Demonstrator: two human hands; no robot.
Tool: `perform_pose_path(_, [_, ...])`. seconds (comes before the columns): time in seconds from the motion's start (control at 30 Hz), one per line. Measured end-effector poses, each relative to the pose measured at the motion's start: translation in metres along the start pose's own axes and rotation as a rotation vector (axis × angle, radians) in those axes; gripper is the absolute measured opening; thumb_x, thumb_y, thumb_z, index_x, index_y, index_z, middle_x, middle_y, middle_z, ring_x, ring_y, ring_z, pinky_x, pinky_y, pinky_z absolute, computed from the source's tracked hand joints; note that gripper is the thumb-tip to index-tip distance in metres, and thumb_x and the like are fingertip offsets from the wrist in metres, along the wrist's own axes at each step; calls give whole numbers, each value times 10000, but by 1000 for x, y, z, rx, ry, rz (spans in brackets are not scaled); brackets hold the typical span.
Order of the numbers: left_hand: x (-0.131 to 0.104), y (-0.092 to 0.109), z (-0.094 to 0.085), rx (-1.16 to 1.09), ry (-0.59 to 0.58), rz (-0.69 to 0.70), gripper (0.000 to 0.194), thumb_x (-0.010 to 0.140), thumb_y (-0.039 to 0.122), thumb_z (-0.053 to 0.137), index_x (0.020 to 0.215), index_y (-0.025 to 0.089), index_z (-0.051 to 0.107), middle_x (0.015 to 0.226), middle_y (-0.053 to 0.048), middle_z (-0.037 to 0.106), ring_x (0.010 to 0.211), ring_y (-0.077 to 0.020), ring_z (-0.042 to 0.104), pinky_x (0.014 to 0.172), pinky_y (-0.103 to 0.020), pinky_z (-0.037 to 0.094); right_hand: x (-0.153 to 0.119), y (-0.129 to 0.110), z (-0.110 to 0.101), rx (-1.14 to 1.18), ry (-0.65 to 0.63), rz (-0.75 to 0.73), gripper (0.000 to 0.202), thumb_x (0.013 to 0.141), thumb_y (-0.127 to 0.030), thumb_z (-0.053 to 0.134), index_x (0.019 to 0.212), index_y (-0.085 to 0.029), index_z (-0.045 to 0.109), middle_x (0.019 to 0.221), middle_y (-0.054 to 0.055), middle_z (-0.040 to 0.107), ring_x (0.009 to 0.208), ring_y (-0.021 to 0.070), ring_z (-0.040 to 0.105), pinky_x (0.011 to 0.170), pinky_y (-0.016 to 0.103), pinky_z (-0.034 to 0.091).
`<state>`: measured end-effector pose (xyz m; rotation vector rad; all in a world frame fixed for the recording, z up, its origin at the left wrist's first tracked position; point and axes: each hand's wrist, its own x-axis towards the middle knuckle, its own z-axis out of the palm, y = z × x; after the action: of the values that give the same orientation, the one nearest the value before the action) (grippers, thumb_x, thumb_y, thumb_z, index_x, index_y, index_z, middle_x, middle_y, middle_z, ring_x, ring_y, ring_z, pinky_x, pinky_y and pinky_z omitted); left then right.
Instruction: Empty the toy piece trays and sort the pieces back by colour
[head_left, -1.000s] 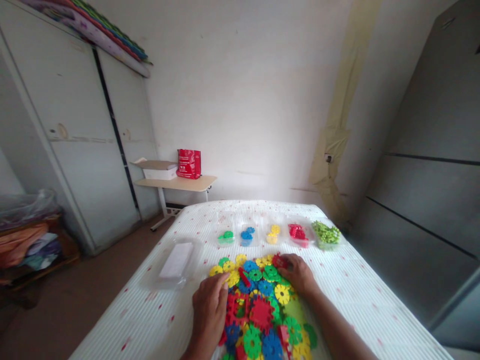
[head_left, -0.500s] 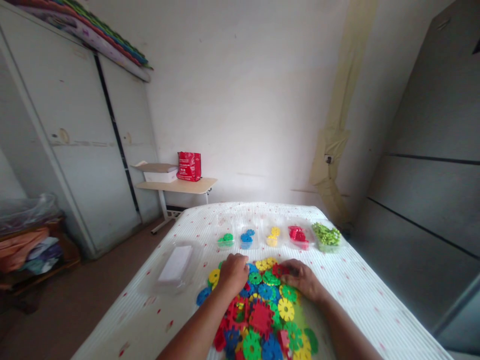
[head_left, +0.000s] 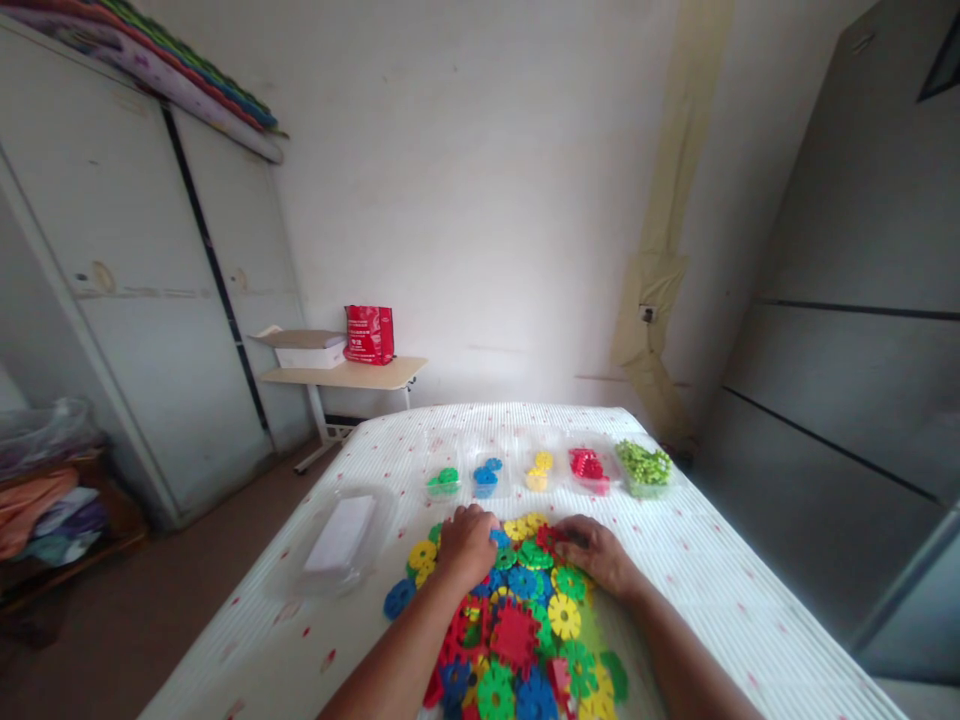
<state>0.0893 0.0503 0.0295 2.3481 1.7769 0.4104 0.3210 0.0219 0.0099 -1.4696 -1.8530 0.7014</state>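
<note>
A pile of red, blue, green and yellow plastic pieces (head_left: 514,636) covers the near middle of the table. My left hand (head_left: 469,543) rests at the pile's upper left edge, fingers curled; whatever they hold is hidden. At the upper right edge, my right hand (head_left: 595,553) has its thumb and fingers closed on a red piece (head_left: 547,541). Beyond the hands stand clear containers with green pieces (head_left: 444,481), blue pieces (head_left: 487,477), yellow pieces (head_left: 538,470), red pieces (head_left: 588,466) and light green pieces (head_left: 643,466).
A clear tray holding a white block (head_left: 340,535) lies on the left of the patterned tablecloth (head_left: 281,610). Behind, a side table (head_left: 375,374) bears a white box (head_left: 309,354) and a red bag (head_left: 369,335). Grey cabinets flank both sides.
The whole view has shifted slightly, so things appear a little further left. Both hands remain at the same edges of the pile.
</note>
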Motion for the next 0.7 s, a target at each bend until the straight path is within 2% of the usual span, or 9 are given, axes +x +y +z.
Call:
perform_pose_path(0.13, [-2, -1, -5, -65, 25, -17, 183, 720, 137, 526, 845, 233, 618, 987, -26, 637, 1009, -201, 523, 804, -302, 378, 1, 2, 1, 23, -5, -6, 402, 727, -517, 572, 902, -168, 667, 862, 70, 664, 840, 225, 593, 744, 334, 467])
perform_pose_path(0.3, [-10, -8, -9, -200, 43, -22, 142, 645, 125, 567, 736, 219, 621, 767, 23, 639, 787, -144, 565, 700, -231, 387, 0, 3, 1, 16, 1, -17, 403, 744, -523, 553, 902, -170, 666, 878, 71, 663, 841, 221, 593, 744, 333, 470])
perform_pose_path(0.4, [-6, -14, -14, -305, 47, -17, 108, 638, 134, 572, 696, 205, 628, 664, 47, 613, 668, -119, 561, 606, -198, 389, -1, 0, -1, -3, -9, -23, 398, 751, -507, 545, 920, -168, 666, 901, 75, 661, 862, 227, 589, 754, 336, 467])
perform_pose_path(0.57, [29, -14, -39, -470, 112, -56, 117, 629, 92, 581, 698, 166, 640, 622, 52, 607, 611, -96, 574, 563, -168, 412, -1, -5, -3, -12, -11, -3, 412, 745, -521, 534, 914, -170, 671, 901, 76, 664, 852, 229, 593, 754, 341, 468])
perform_pose_path(0.7, [59, -5, -51, -566, 203, -159, 238, 698, 132, 551, 921, 143, 634, 726, 20, 642, 503, -71, 564, 470, -162, 412, -2, -2, -1, 4, 1, -4, 417, 749, -536, 533, 906, -175, 670, 899, 71, 669, 867, 230, 598, 778, 348, 468])
